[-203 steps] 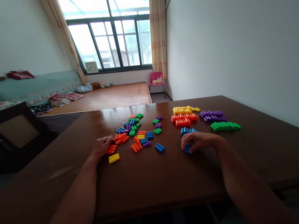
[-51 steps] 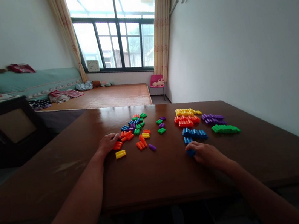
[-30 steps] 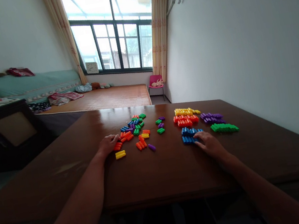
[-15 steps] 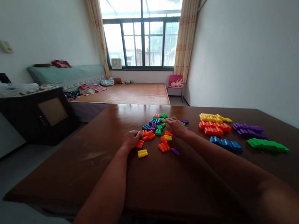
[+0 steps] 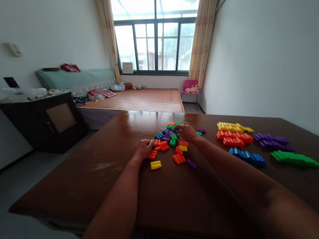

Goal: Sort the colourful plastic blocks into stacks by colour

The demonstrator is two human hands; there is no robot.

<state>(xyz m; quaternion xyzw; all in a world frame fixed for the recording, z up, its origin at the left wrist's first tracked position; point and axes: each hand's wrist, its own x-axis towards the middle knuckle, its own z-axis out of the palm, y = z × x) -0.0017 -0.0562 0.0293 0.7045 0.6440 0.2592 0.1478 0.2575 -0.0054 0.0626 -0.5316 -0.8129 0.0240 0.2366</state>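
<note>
A loose pile of small colored pieces lies mid-table, with blue, green, orange and purple ones mixed. My left hand (image 5: 144, 148) rests at the pile's left edge, its fingers beside an orange piece (image 5: 152, 154); whether it grips anything is too small to tell. At the right side of the pile, my right hand (image 5: 186, 132) has its fingers bent down over a blue piece (image 5: 174, 130), and its grip cannot be made out. Nearer to me lie a yellow piece (image 5: 155, 165), orange pieces (image 5: 179, 157) and a purple piece (image 5: 191, 163).
On the right of the brown table (image 5: 100, 166) sit grouped rows: yellow (image 5: 231, 127), orange (image 5: 234, 138), blue (image 5: 247, 157), purple (image 5: 273, 143) and green (image 5: 295, 158). Beyond are a low bed (image 5: 144, 99), a dark cabinet (image 5: 41, 127) and a pink chair (image 5: 189, 88).
The view has shifted slightly, so most things appear further right. My right hand's fingers have drawn in and point more downward at the pile. A purple piece in the pile looks turned.
</note>
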